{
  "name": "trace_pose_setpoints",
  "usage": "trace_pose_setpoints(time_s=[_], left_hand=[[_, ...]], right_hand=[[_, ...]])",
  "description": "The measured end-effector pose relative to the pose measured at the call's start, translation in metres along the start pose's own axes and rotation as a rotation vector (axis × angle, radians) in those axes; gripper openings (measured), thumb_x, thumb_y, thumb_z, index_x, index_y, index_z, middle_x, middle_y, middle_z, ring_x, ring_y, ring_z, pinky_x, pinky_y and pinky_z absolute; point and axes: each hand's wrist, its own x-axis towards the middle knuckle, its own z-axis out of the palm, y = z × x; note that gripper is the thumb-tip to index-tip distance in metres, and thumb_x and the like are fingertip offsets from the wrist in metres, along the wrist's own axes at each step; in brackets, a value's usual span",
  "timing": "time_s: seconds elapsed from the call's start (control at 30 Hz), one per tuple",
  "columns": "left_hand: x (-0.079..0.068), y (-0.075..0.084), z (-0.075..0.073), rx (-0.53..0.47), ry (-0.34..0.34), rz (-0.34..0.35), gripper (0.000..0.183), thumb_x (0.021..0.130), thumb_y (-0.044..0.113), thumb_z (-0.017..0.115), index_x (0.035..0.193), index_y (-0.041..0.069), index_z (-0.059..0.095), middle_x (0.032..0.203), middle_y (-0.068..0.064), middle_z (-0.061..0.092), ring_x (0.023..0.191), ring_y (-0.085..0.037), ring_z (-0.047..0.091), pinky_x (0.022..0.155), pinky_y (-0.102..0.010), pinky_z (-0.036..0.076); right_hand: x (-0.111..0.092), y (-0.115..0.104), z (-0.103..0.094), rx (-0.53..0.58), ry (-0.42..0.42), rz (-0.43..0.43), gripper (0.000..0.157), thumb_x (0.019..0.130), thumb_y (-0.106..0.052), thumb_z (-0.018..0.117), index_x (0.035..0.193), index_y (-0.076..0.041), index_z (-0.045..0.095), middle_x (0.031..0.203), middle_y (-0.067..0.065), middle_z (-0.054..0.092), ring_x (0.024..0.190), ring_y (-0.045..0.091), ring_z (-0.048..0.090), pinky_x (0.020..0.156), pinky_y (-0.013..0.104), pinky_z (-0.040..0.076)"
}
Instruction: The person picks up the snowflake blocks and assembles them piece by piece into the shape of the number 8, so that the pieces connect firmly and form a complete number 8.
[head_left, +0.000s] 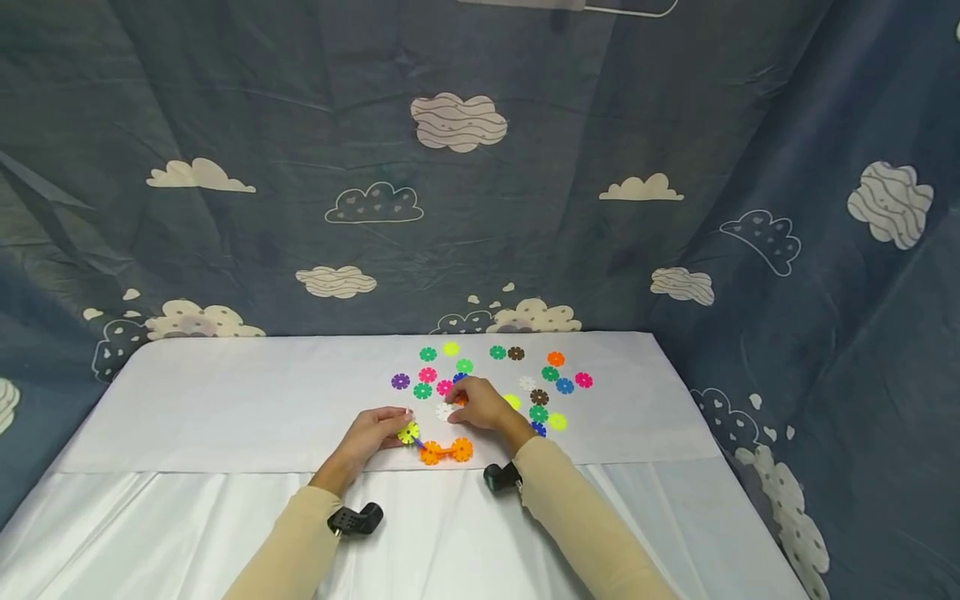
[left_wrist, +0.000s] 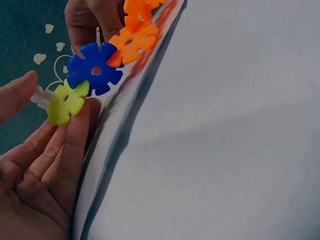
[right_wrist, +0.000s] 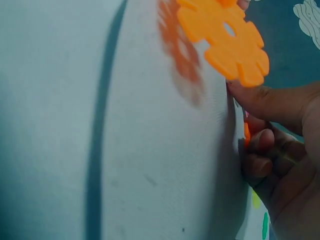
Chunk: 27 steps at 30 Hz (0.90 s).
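My left hand [head_left: 375, 432] holds one end of a chain of interlocking flower-shaped plastic discs. Its fingers support a yellow disc [left_wrist: 67, 102], and the thumb is by a white disc [left_wrist: 42, 96] slotted to it. A blue disc [left_wrist: 95, 70] comes after the yellow one, then several orange discs [head_left: 462, 450] stretch to the right near the fold in the white cloth. Beyond the chain, my right hand [head_left: 483, 404] pinches another white disc [head_left: 444, 412] at its fingertips. From the right wrist, an orange disc [right_wrist: 230, 37] of the chain partly covers the view.
Loose discs in many colours lie spread over the white-covered table [head_left: 225, 408], including a purple disc [head_left: 401, 381], a brown disc [head_left: 539, 397] and a pink disc [head_left: 583, 380]. A dark curtain [head_left: 525, 250] with cloud prints hangs behind and at the sides.
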Motion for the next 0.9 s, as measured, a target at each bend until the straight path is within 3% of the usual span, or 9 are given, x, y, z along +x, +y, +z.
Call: trace_pose_setpoints(time_s=[0.13, 0.27, 0.4, 0.57, 0.7, 0.9], left_hand=[[0.002, -0.001, -0.001, 0.010, 0.010, -0.002, 0.040, 0.092, 0.026, 0.066, 0.121, -0.002, 0.062, 0.117, -0.011, 0.065, 0.091, -0.014, 0.062, 0.082, -0.029, 0.056], [0.003, -0.002, -0.001, 0.004, 0.008, -0.005, 0.041, 0.092, 0.026, 0.066, 0.121, -0.004, 0.062, 0.117, -0.013, 0.065, 0.091, -0.014, 0.063, 0.082, -0.029, 0.056], [0.004, -0.004, -0.001, 0.007, -0.006, 0.006, 0.041, 0.093, 0.024, 0.065, 0.122, -0.006, 0.061, 0.119, -0.015, 0.064, 0.091, -0.014, 0.063, 0.083, -0.030, 0.056], [0.004, -0.005, -0.002, 0.004, -0.010, 0.033, 0.039, 0.094, 0.019, 0.063, 0.122, -0.009, 0.059, 0.117, -0.017, 0.065, 0.089, -0.013, 0.063, 0.082, -0.031, 0.056], [0.004, -0.005, -0.003, -0.003, -0.008, 0.041, 0.036, 0.094, 0.017, 0.063, 0.121, -0.008, 0.060, 0.113, -0.015, 0.066, 0.088, -0.012, 0.063, 0.082, -0.030, 0.056], [0.000, -0.002, -0.003, -0.009, -0.022, 0.058, 0.036, 0.095, 0.015, 0.062, 0.121, -0.009, 0.060, 0.107, -0.013, 0.068, 0.085, -0.011, 0.063, 0.080, -0.031, 0.057]], right_hand=[[0.001, -0.002, 0.002, 0.048, -0.013, 0.000, 0.021, 0.078, -0.007, 0.080, 0.096, -0.008, 0.069, 0.091, 0.000, 0.062, 0.086, 0.017, 0.053, 0.086, 0.030, 0.049], [0.002, -0.001, 0.004, 0.161, -0.034, -0.014, 0.015, 0.080, -0.003, 0.077, 0.092, -0.007, 0.069, 0.084, 0.001, 0.061, 0.078, 0.016, 0.052, 0.073, 0.025, 0.048], [0.004, -0.001, 0.005, 0.359, -0.049, 0.002, 0.006, 0.087, 0.001, 0.068, 0.093, -0.001, 0.067, 0.079, 0.004, 0.059, 0.067, 0.014, 0.051, 0.059, 0.020, 0.046], [0.010, -0.012, 0.005, 0.605, -0.010, 0.043, 0.012, 0.092, 0.001, 0.061, 0.102, 0.005, 0.065, 0.083, 0.010, 0.061, 0.060, 0.015, 0.059, 0.053, 0.025, 0.054], [0.015, -0.025, 0.004, 0.629, -0.011, 0.038, 0.014, 0.092, 0.001, 0.062, 0.104, 0.005, 0.067, 0.089, 0.011, 0.064, 0.062, 0.015, 0.063, 0.054, 0.029, 0.056], [0.020, -0.038, 0.007, 0.597, -0.009, 0.017, 0.014, 0.091, 0.001, 0.062, 0.102, 0.004, 0.071, 0.084, 0.009, 0.065, 0.059, 0.015, 0.058, 0.052, 0.024, 0.052]])
